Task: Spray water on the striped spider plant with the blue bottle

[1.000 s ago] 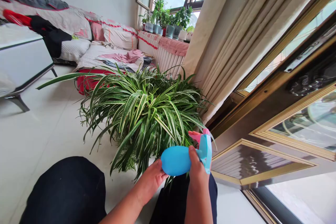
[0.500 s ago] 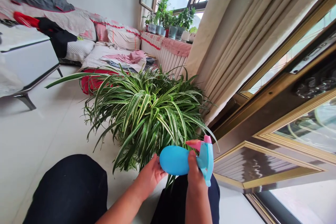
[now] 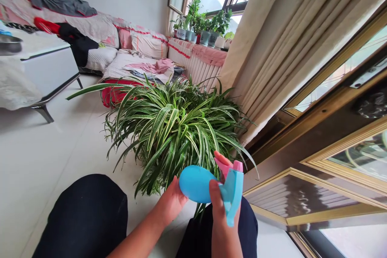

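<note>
A blue spray bottle [image 3: 196, 184] with a pink nozzle and pink trigger lies nearly on its side between my hands, in front of a large spider plant [image 3: 178, 125]. My left hand [image 3: 173, 203] cups the rounded bottom end of the bottle. Around the neck is my right hand [image 3: 218, 205], its thumb on the near side and its fingertips showing beyond the pink trigger. Long green leaves with pale edges spread behind the bottle and hide most of the plant's base. Some leaves look wet.
My dark-trousered knees [image 3: 87, 213] flank the plant's near side. At right stand a beige curtain [image 3: 272, 48] and a brown door with gold trim [image 3: 320, 197]. A white table [image 3: 54, 68] is at left, with a cloth-covered sofa [image 3: 145, 44] behind. Potted plants [image 3: 205, 34] line the windowsill.
The view has swung slightly left, so the room sits further right. The bottle's spray head has tilted a little, and my right fingers now stretch out past the trigger.
</note>
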Tool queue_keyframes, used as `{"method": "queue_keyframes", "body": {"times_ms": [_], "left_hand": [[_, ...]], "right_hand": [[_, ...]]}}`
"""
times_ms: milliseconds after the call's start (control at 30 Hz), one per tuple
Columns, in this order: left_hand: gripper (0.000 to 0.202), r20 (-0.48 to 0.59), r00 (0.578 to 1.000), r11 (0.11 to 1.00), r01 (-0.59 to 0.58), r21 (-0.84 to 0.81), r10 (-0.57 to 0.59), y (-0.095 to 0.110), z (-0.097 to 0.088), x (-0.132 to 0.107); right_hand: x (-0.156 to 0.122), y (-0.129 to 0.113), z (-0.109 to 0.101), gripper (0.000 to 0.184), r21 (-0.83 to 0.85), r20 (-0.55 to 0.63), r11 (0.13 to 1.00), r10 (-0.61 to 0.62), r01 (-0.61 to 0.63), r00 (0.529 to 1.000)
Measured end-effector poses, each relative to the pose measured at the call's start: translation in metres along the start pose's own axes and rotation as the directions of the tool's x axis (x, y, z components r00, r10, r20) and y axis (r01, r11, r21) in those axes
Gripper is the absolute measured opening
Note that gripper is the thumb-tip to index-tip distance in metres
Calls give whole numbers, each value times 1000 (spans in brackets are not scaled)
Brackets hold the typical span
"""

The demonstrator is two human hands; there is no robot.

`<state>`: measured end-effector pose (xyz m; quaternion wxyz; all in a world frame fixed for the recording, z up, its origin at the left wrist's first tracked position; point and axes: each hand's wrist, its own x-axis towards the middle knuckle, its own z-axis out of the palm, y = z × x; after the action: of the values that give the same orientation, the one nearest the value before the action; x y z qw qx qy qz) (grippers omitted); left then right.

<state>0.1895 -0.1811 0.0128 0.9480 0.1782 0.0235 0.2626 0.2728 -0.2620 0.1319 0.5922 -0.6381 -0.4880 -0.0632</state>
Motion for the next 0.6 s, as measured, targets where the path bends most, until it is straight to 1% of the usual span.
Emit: {"method": "queue_keyframes", "body": {"times_ms": [67, 167, 233, 300, 367, 433, 533, 600], "left_hand": [[48, -11, 1000, 999, 16, -40, -16, -4, -5, 0], [47, -17, 1000, 997, 25, -72, -26, -11, -10, 1], [46, -18, 999, 995, 36, -95, -38, -16, -13, 1], [46, -11, 998, 990, 61, -124, -63, -18, -15, 1], [47, 7, 997, 984, 83, -157, -83, -19, -16, 1], [49, 31, 995, 979, 104, -173, -100, -18, -16, 0], [53, 63, 990, 977, 137, -165, -128, -16, -16, 0], [53, 62, 989, 974, 145, -174, -136, -16, -17, 1]], "right_hand": [[-1, -1, 5, 41, 7, -1, 1000, -8, 8, 1000], [-2, 2, 8, 32, -81, -13, 996, -42, 41, 999], [-1, 3, 8, 26, -156, 7, 981, -113, 113, 994], [0, 3, 7, 22, -202, 52, 959, -191, 198, 980], [1, 2, 6, 19, -213, 79, 948, -225, 237, 971], [1, 2, 7, 16, -208, 65, 953, -211, 220, 975], [0, 6, 8, 17, -203, 42, 970, -130, 136, 991], [0, 10, 8, 23, -186, 78, 978, -84, 97, 993]]}}
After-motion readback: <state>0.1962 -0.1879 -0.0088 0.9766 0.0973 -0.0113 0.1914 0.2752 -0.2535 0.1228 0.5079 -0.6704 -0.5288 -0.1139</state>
